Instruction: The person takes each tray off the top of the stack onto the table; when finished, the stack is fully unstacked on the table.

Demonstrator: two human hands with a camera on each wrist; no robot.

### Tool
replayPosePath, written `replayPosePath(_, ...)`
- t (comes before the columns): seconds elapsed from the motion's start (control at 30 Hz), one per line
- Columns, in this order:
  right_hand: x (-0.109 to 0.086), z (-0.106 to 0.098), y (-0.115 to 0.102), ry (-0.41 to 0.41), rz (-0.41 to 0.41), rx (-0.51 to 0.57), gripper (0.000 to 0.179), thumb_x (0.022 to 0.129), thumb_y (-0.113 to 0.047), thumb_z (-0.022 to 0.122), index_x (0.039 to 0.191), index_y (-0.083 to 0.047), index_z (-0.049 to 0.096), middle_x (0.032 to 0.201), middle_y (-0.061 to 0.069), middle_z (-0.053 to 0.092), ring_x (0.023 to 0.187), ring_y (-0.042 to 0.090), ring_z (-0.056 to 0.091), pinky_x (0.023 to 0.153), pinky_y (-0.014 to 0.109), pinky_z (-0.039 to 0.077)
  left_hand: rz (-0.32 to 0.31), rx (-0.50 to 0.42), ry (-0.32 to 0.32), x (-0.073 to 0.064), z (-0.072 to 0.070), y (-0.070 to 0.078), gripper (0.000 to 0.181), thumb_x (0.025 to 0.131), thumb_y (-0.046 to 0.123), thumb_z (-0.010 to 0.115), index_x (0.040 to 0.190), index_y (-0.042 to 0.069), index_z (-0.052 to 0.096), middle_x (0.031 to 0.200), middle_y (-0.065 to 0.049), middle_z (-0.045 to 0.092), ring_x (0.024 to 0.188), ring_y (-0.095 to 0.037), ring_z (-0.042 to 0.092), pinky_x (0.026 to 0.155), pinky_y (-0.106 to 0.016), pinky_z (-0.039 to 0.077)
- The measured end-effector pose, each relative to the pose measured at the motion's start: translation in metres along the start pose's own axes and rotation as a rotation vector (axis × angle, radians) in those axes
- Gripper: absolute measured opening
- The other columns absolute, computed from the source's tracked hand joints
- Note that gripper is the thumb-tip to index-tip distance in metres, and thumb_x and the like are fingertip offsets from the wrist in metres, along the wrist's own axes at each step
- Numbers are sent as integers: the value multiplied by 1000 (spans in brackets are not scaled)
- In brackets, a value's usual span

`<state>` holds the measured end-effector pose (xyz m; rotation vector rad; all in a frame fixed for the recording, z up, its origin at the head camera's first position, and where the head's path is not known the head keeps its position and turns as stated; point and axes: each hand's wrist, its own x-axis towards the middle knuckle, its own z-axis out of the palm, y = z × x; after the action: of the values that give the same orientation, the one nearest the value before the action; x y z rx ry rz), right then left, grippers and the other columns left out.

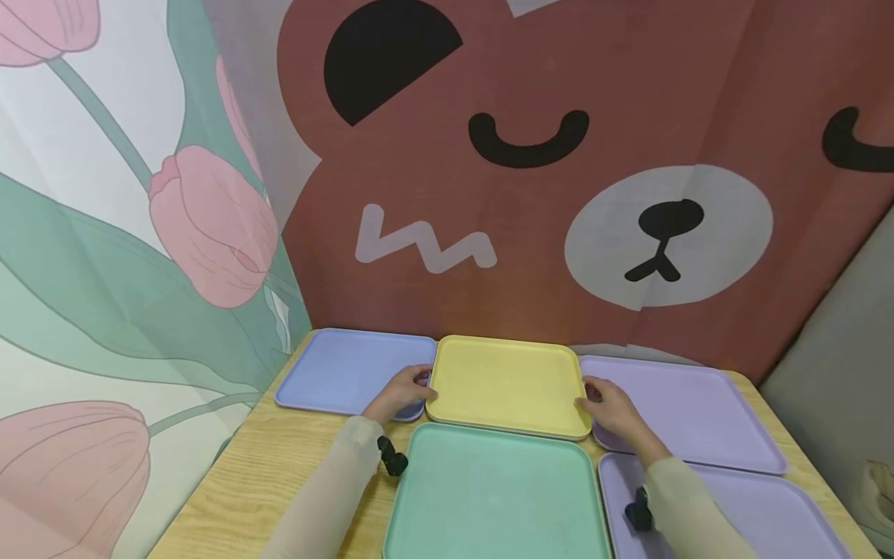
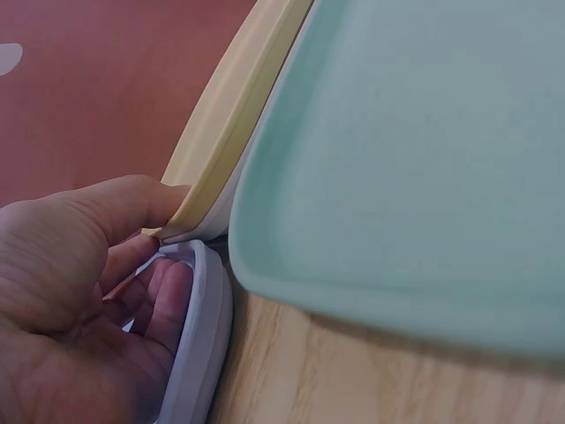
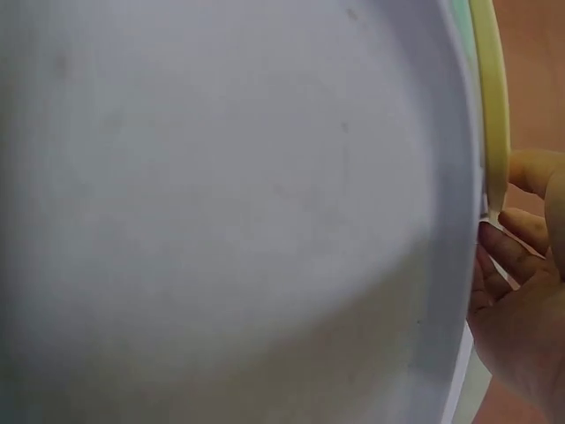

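A yellow tray [image 1: 508, 385] lies at the back middle, and both hands have it by its short sides. At its left edge my left hand [image 1: 403, 391] pinches the rim, thumb on top, as the left wrist view shows; the other fingers reach down by the blue tray [image 1: 356, 369]. My right hand [image 1: 617, 411] pinches the opposite edge, thumb [image 3: 530, 170] on the rim, beside the back purple tray [image 1: 687, 407]. A pale layer [image 2: 216, 215] shows directly under the yellow rim; what it is I cannot tell.
In front of the yellow tray lies a green tray [image 1: 499, 497]. Another purple tray [image 1: 754, 505] sits at the front right, partly under my right forearm. All rest on a wooden table [image 1: 258, 466]. A wall hanging with a bear [image 1: 531, 295] stands behind the table.
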<state>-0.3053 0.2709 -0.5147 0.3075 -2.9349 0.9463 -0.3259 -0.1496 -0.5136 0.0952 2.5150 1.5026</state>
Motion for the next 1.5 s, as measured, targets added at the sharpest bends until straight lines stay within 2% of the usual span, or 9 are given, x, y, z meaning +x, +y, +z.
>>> replayPosePath(0.17,2,2,4,10,-4,-8,57,93,-16,69,137,15,50,127,36,57,117,50,56,101,60,44,10,-3,-2,0,0,2,69,85,11,78,147,4,51,141,-15,57,129,-34,53,105,-47,47)
replayPosePath(0.4,3,4,6,-15,13,32,59,95,-16,67,142,15,46,136,39,49,127,54,46,107,63,37,12,-1,9,1,1,1,69,83,10,78,147,3,51,139,-15,58,127,-33,54,104,-47,47)
replayPosePath(0.7,0,5,7,-90,112,82,64,99,-22,62,148,11,38,145,36,39,136,56,33,113,66,27,-13,-14,7,-1,5,6,71,80,-1,74,147,1,50,140,-18,55,130,-36,51,102,-46,49)
replayPosePath(0.8,0,5,8,-111,138,105,66,100,-24,61,150,10,35,148,36,35,139,54,30,115,65,25,-28,-9,25,1,5,9,69,79,-3,74,144,0,52,139,-19,56,126,-34,54,96,-43,52)
replayPosePath(0.93,2,3,9,-141,170,152,69,101,-27,60,153,7,31,152,34,30,142,52,26,117,64,21,-49,5,55,4,6,14,66,77,-6,73,140,-1,55,133,-20,58,111,-28,58,87,-37,55)
replayPosePath(1.13,3,1,10,-151,190,184,72,99,-29,65,154,5,32,154,32,28,144,52,23,118,64,18,-55,22,78,3,6,19,64,76,-8,70,138,-1,57,126,-19,60,98,-23,57,77,-31,53)
replayPosePath(1.37,4,6,13,-147,202,194,74,99,-32,65,155,2,32,156,30,28,145,50,24,118,63,19,-44,-30,112,3,7,22,62,72,-12,63,133,-4,59,114,-17,62,84,-20,55,64,-27,50)
replayPosePath(1.5,5,6,14,-139,211,196,75,99,-34,65,156,1,31,156,30,28,145,50,24,118,63,20,-38,-49,112,2,5,26,61,74,-13,62,134,-4,58,111,-17,63,82,-19,57,65,-27,51)
